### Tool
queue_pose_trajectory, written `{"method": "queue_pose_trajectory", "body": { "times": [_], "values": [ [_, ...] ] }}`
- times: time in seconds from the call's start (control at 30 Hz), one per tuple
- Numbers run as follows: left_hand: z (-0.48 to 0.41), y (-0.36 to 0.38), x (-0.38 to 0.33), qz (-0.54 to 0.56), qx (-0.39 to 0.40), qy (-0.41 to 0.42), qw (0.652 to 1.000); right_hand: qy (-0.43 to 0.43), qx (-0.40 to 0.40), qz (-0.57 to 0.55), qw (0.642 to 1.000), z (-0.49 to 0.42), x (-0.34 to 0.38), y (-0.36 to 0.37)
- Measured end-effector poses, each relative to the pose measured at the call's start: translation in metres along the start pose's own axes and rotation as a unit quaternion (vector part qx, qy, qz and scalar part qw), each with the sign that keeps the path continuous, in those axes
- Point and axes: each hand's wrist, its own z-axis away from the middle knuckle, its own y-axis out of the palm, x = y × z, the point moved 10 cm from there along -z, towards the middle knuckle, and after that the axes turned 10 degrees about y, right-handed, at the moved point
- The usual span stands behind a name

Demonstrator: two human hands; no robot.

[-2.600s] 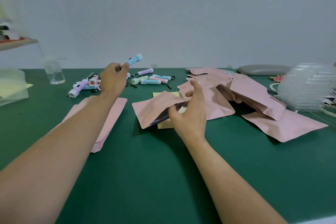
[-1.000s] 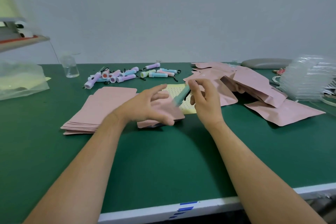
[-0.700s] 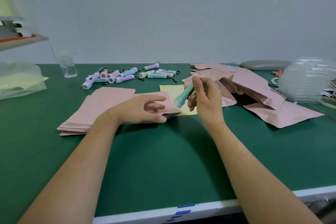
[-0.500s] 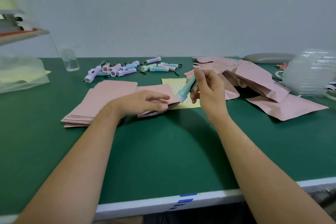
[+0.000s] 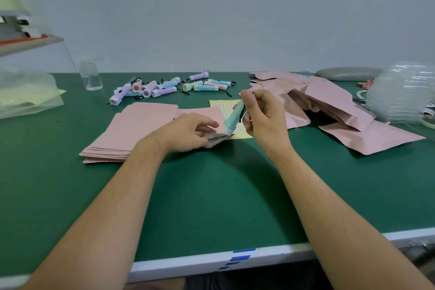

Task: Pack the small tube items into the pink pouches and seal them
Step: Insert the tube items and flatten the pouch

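Observation:
My right hand (image 5: 264, 120) pinches a small teal tube (image 5: 233, 119) with a black cord, tilted with its wide end down at the mouth of a pink pouch (image 5: 202, 113). My left hand (image 5: 188, 133) grips that pouch at its opening, where the silver lining (image 5: 216, 139) shows. A flat stack of empty pink pouches (image 5: 131, 132) lies to the left. Several loose pastel tubes (image 5: 169, 86) lie further back.
A yellow dotted sheet (image 5: 223, 107) lies under the pouch. Filled or puffed pink pouches (image 5: 329, 101) are heaped at right, beside stacked clear plastic trays (image 5: 402, 94). A small clear bottle (image 5: 90, 77) and a plastic bag (image 5: 26, 94) sit at left. The table's white edge (image 5: 211, 263) is near me.
The teal tube passed from my left hand to my right. My left hand took hold of the pouch, and the tube's wide end has come down to the pouch mouth.

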Motion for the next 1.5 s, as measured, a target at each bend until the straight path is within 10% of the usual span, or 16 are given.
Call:
{"method": "queue_pose_trajectory", "body": {
  "times": [0.5, 0.73, 1.0, 1.5],
  "values": [
    [0.003, -0.035, -0.021, -0.033, -0.223, 0.029, 0.974, 0.015, 0.008, 0.178, 0.984, -0.001, -0.016, 0.008],
    [0.004, -0.032, -0.025, -0.048, -0.205, 0.022, 0.977, -0.006, -0.007, -0.023, 1.000, 0.001, 0.003, 0.001],
    [0.001, -0.034, -0.023, -0.028, -0.224, 0.014, 0.974, -0.100, 0.011, 0.168, 0.981, 0.007, 0.004, 0.017],
    [0.008, -0.039, -0.038, 0.014, -0.321, 0.017, 0.947, -0.123, -0.189, 0.276, 0.934, 0.012, 0.021, -0.021]
  ]
}}
